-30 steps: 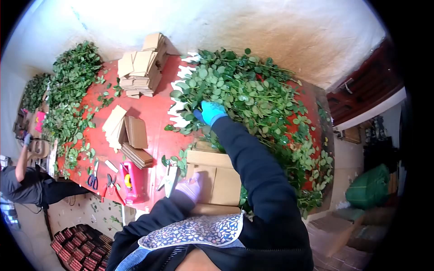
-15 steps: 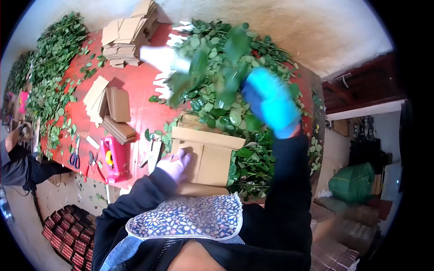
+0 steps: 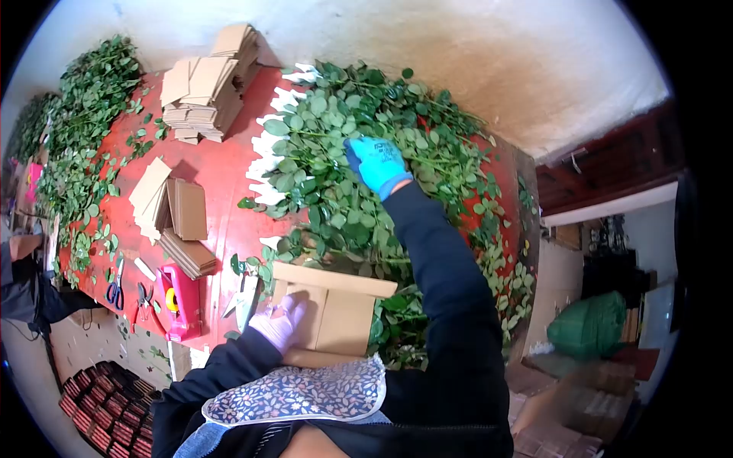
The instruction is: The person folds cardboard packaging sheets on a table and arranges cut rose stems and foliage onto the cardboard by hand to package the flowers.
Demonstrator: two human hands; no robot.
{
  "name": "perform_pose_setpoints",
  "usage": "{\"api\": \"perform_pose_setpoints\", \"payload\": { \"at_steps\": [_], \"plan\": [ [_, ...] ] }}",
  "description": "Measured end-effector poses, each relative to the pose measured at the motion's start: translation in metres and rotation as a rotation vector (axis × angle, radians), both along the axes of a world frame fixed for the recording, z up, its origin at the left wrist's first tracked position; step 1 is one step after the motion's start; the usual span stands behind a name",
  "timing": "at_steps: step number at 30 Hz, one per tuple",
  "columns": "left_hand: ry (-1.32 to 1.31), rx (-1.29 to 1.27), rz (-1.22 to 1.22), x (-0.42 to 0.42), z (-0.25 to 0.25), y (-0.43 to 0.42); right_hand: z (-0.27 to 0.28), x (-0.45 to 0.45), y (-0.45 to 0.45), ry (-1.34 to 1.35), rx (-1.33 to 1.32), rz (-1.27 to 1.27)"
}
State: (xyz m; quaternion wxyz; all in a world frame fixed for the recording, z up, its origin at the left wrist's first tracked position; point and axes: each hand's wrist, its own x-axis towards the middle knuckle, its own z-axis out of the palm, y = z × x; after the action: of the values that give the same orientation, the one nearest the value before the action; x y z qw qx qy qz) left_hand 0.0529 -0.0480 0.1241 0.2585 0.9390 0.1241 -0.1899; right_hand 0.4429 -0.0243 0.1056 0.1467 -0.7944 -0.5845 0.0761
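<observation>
My left hand (image 3: 281,323), in a lilac glove, lies at the left side of an unfolded brown cardboard piece (image 3: 343,320). Its fingers are stretched out on the card. My right hand (image 3: 379,164), in a bright blue glove with dark finger parts, is down in a wide heap of leafy green stems (image 3: 336,221). Its fingers curl around a leafy stem, the fingertips partly hidden by leaves. White sleeves (image 3: 267,164) cover the stem heads along the heap's left edge.
Left on the red table (image 3: 237,175) are cardboard stacks (image 3: 202,99), a pink tape dispenser (image 3: 182,301), red-handled pliers (image 3: 143,305) and scissors (image 3: 115,290). More foliage (image 3: 84,153) lies farther left, near another person (image 3: 34,282). A wall (image 3: 489,69) rises behind.
The white-sleeved stem seen blurred in my right hand is now down among the heap or out of sight. My right hand has moved left and lower onto the leaves. My left hand stays on the card.
</observation>
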Motion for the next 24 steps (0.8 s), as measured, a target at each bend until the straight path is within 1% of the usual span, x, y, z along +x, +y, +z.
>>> {"api": "perform_pose_setpoints", "payload": {
  "at_steps": [1, 2, 3, 5, 6, 7, 9, 11, 13, 14, 15, 17, 18, 19, 20, 21, 22, 23, 24],
  "plan": [
    [0.031, 0.007, -0.004, -0.001, -0.002, -0.001, -0.019, 0.014, 0.015, -0.035, 0.133, 0.006],
    [0.024, 0.007, -0.003, -0.004, -0.004, -0.002, -0.033, 0.021, 0.030, -0.067, 0.112, -0.008],
    [0.081, 0.011, -0.011, -0.001, -0.001, -0.001, -0.044, 0.026, 0.043, -0.100, 0.094, -0.026],
    [0.041, -0.008, -0.017, -0.002, 0.000, 0.000, -0.065, 0.022, 0.057, -0.177, -0.126, -0.065],
    [0.046, -0.003, -0.025, -0.001, 0.003, 0.001, -0.064, 0.017, 0.061, -0.157, -0.252, -0.098],
    [0.048, -0.005, -0.028, -0.002, 0.003, 0.002, -0.064, 0.012, 0.057, -0.155, -0.254, -0.101],
    [0.034, -0.044, -0.028, -0.002, 0.000, 0.003, -0.063, 0.001, 0.042, -0.326, -0.003, 0.061],
    [-0.028, -0.056, -0.036, 0.000, 0.003, 0.006, -0.035, -0.031, 0.021, -0.313, -0.124, 0.146],
    [0.086, -0.081, -0.046, 0.001, 0.000, 0.005, -0.011, -0.058, -0.001, -0.189, -0.140, 0.209],
    [0.051, -0.076, -0.046, 0.000, -0.003, 0.006, 0.001, -0.062, -0.004, -0.167, -0.194, 0.189],
    [0.050, -0.081, -0.045, 0.000, -0.003, 0.006, 0.000, -0.056, -0.002, -0.168, -0.199, 0.190],
    [0.064, -0.092, -0.036, 0.000, -0.002, 0.006, -0.002, -0.026, 0.010, -0.256, -0.022, 0.087],
    [0.066, -0.090, -0.038, 0.000, -0.001, 0.006, -0.008, -0.007, 0.017, -0.287, 0.020, 0.061],
    [0.068, -0.082, -0.039, 0.001, -0.001, 0.006, -0.016, 0.010, 0.025, -0.326, -0.044, 0.004],
    [0.021, -0.077, -0.041, 0.000, -0.001, 0.006, -0.030, 0.031, 0.030, -0.302, -0.161, 0.013],
    [0.048, -0.090, -0.030, 0.000, 0.000, 0.006, -0.053, 0.050, 0.028, -0.235, -0.222, 0.012],
    [0.003, -0.095, -0.030, -0.004, -0.006, 0.006, -0.063, 0.058, 0.022, -0.156, -0.255, 0.014],
    [-0.048, -0.105, -0.029, -0.005, -0.011, 0.005, -0.066, 0.060, 0.018, -0.082, -0.293, 0.020],
    [-0.019, -0.141, -0.017, -0.002, -0.005, 0.008, -0.061, 0.058, 0.019, -0.086, -0.293, 0.026]
  ]
}}
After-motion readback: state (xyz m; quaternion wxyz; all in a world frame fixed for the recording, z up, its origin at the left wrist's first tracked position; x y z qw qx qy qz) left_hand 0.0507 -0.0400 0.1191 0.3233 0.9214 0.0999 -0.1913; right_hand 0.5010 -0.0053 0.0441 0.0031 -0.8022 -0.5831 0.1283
